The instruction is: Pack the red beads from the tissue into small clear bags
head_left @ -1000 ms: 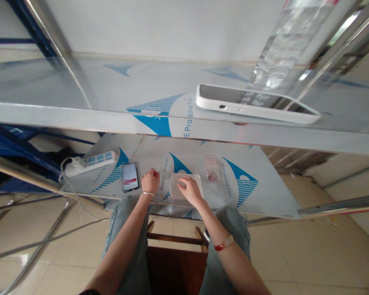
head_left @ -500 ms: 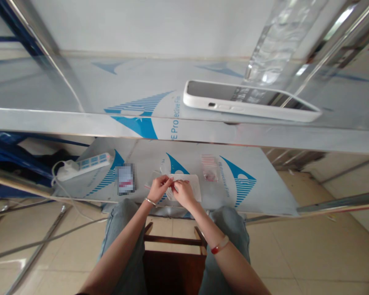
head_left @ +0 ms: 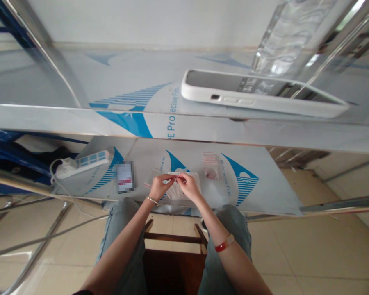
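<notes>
My left hand (head_left: 160, 185) and my right hand (head_left: 187, 184) meet fingertip to fingertip above a whitish, see-through tray or sheet (head_left: 193, 196) on the lower shelf. Both are closed in a pinch. A tiny reddish thing seems to be between the fingertips, too small to name. Beneath the hands, part of the whitish piece is hidden. Just left of my left hand lies a clear plastic bag (head_left: 149, 178) with a red edge. To the right of my right hand rests a small clear bag with red stripes (head_left: 210, 166), holding small reddish pieces.
A blurred-out, card-like object (head_left: 125, 177) and a white power strip (head_left: 90, 162) with a plugged-in cable lie left on the lower shelf (head_left: 273, 188). Above it, the upper shelf's edge (head_left: 203, 129) carries a white-cased phone (head_left: 258, 98) and a clear bottle (head_left: 290, 37).
My right hand has turned, its fingers now pinching up against the left fingertips. Before, it lay flatter over the whitish piece. The whole view has shifted slightly.
</notes>
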Demonstrator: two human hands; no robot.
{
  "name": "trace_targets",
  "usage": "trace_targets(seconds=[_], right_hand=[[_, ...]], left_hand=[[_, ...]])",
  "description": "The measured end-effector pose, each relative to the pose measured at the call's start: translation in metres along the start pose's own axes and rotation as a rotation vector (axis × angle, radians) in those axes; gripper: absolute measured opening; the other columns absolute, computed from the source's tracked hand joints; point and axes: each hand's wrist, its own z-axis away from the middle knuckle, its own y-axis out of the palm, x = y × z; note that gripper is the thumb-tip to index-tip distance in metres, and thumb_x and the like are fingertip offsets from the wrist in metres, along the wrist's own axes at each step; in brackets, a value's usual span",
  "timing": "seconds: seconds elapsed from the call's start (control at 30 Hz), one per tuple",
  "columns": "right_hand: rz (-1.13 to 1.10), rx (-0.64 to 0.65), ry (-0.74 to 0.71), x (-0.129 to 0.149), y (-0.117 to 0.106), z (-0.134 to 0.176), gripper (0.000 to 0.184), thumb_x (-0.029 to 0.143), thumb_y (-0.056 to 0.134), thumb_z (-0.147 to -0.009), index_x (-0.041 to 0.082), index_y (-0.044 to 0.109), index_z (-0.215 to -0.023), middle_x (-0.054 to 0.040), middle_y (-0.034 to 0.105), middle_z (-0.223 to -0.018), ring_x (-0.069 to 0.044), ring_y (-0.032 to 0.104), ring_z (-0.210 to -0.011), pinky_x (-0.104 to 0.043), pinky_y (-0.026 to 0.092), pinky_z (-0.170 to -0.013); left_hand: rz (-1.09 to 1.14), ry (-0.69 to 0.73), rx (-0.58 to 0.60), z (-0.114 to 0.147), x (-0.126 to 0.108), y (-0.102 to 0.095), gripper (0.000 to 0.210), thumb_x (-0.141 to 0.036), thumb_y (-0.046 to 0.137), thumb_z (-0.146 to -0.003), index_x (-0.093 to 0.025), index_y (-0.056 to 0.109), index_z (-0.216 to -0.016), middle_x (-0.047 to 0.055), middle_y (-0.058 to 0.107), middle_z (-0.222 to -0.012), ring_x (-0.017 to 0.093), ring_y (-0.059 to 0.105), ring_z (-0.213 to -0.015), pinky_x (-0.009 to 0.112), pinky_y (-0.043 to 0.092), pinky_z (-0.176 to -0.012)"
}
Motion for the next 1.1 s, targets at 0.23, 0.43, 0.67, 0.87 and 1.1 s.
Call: trace_targets(seconds=[0.23, 0.43, 0.67, 0.87, 1.1], right_hand=[[0.245, 0.081, -0.02, 0.007, 0.001, 0.005, 0.014, 0.02, 0.046, -0.084, 0.019, 0.059, -0.089, -0.0036, 0.067, -0.084, -0.015, 0.062, -0.073, -0.025, 0.045, -0.068], [0.45, 0.104, 0.029, 0.017, -0.004, 0.008, 0.012, 0.016, 0.047, -0.084, 0.018, 0.058, -0.089, -0.005, 0.066, -0.083, -0.016, 0.061, -0.071, -0.023, 0.04, -0.063], [0.472, 0.126, -0.003, 0.02, -0.002, 0.01, 0.013, 0.019, 0.043, -0.088, 0.019, 0.056, -0.089, -0.0033, 0.065, -0.079, -0.017, 0.06, -0.072, -0.023, 0.037, -0.062], [0.487, 0.131, -0.015, 0.019, 0.0, 0.011, 0.014, 0.019, 0.043, -0.088, 0.019, 0.056, -0.087, -0.0043, 0.066, -0.079, -0.017, 0.061, -0.075, -0.023, 0.038, -0.064], [0.517, 0.105, -0.005, 0.021, -0.002, 0.011, 0.011, 0.016, 0.046, -0.084, 0.018, 0.057, -0.084, -0.0043, 0.066, -0.077, -0.017, 0.061, -0.07, -0.023, 0.036, -0.062]], left_hand=[[-0.006, -0.026, 0.048, 0.002, 0.007, 0.002, 0.019, -0.022, 0.057, -0.077, -0.018, 0.072, -0.088, 0.005, 0.073, -0.089, 0.02, 0.068, -0.081, 0.03, 0.054, -0.076], [0.068, -0.041, 0.067, 0.002, 0.0, 0.006, 0.023, -0.016, 0.056, -0.074, -0.016, 0.07, -0.093, 0.006, 0.072, -0.093, 0.019, 0.068, -0.084, 0.031, 0.055, -0.079], [0.126, -0.075, 0.046, 0.004, 0.001, 0.007, 0.024, -0.015, 0.057, -0.074, -0.016, 0.063, -0.098, 0.005, 0.073, -0.086, 0.017, 0.069, -0.081, 0.029, 0.056, -0.076], [0.026, -0.057, 0.006, 0.006, 0.002, 0.008, 0.021, -0.017, 0.059, -0.075, -0.018, 0.062, -0.095, 0.002, 0.072, -0.084, 0.015, 0.068, -0.077, 0.027, 0.054, -0.075], [-0.127, -0.023, -0.076, 0.011, -0.003, 0.017, 0.022, -0.015, 0.057, -0.076, -0.021, 0.059, -0.097, 0.0, 0.07, -0.084, 0.013, 0.066, -0.078, 0.023, 0.051, -0.073]])
